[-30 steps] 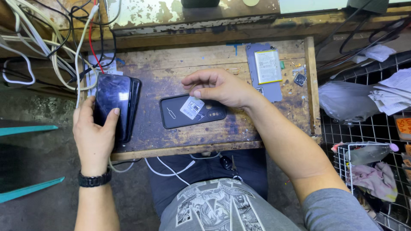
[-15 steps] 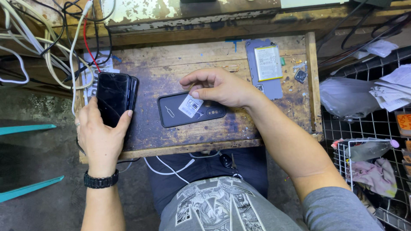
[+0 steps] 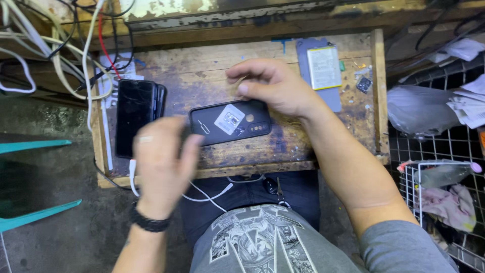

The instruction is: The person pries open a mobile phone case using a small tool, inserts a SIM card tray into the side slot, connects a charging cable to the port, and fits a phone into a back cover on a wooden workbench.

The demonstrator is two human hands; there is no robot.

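Blurred left hand [image 3: 162,163] partly hides black phone [image 3: 230,122].

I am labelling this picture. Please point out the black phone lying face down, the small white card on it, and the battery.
Black phone [image 3: 255,126], head view, its back near the camera.
White card [image 3: 229,120], head view, its middle.
Battery [image 3: 324,67], head view, its white label.
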